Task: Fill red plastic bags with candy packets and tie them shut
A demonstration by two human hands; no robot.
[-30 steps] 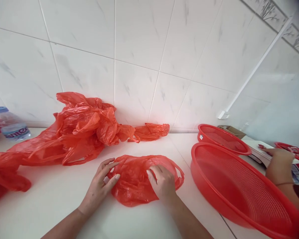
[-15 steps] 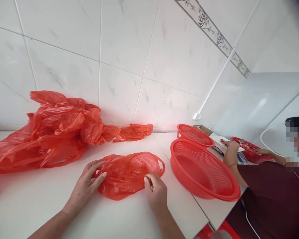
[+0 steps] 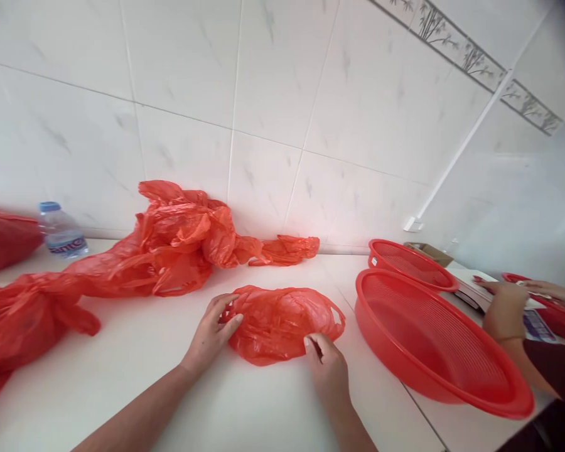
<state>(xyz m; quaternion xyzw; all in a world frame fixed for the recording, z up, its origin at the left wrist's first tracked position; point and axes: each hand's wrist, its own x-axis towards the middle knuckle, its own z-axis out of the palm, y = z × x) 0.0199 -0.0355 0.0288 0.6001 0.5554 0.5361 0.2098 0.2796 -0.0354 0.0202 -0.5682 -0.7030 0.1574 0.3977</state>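
Observation:
A red plastic bag [image 3: 275, 326] lies spread on the white table in front of me, its mouth facing up and a handle loop visible at its right end. My left hand [image 3: 211, 333] rests at the bag's left end, with thumb and fingers apart and the fingertips touching the plastic. At the near right edge, my right hand [image 3: 327, 364] pinches the bag's rim between thumb and curled fingers. Behind the bag, a crumpled heap of red plastic bags [image 3: 183, 238] stretches along the wall toward the left.
A large red basket [image 3: 433, 351] stands right of the bag, with another red basket [image 3: 414, 267] behind it. A water bottle [image 3: 63, 232] and a red bundle [image 3: 7, 242] are at far left. At right, a co-worker's arm [image 3: 506, 314] reaches over a white device.
The view has swung left, bringing the bottle and more red plastic into sight, while the co-worker is partly cut off. Both hands keep nearly the same places on the bag.

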